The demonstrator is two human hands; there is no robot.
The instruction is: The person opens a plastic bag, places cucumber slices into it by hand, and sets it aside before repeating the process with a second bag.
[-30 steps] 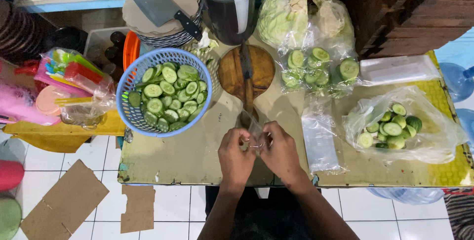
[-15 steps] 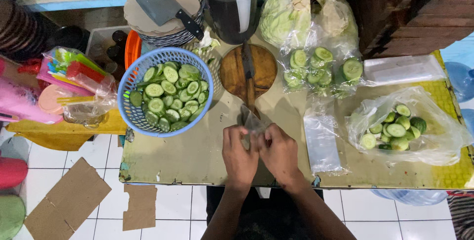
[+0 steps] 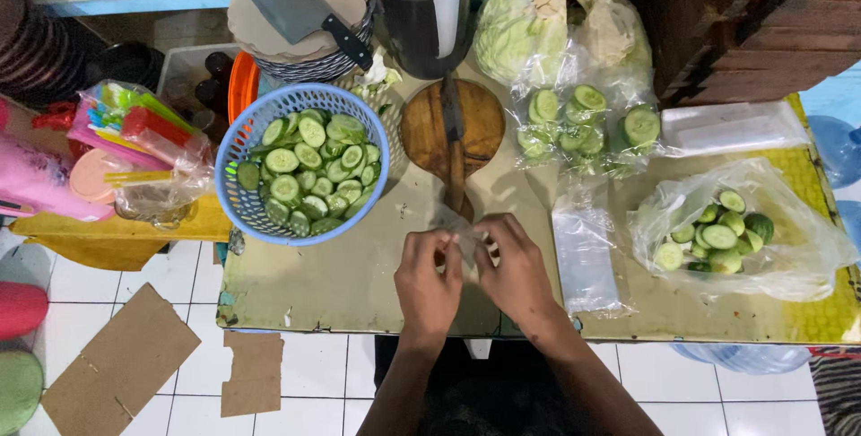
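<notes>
A small clear plastic bag (image 3: pixel 462 237), thin, limp and likely slippery, sits pinched between both hands just above the table (image 3: pixel 341 283); its top edge looks the best place to grip. The left hand (image 3: pixel 428 279) and right hand (image 3: pixel 517 273) press fingertips on the film. Beside them lie a knife (image 3: pixel 453 144) and blue basket (image 3: pixel 249 135) of cucumber slices (image 3: pixel 309 171).

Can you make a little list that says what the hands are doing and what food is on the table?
left hand: pinches a small clear plastic bag with its fingers
right hand: grips the same bag from the other side
blue basket: full of cut cucumber pieces, left of the hands
knife: lying on the round wooden board
bags of cucumber: one behind, one at right
cabbage: at the back
table: greenish top
</notes>
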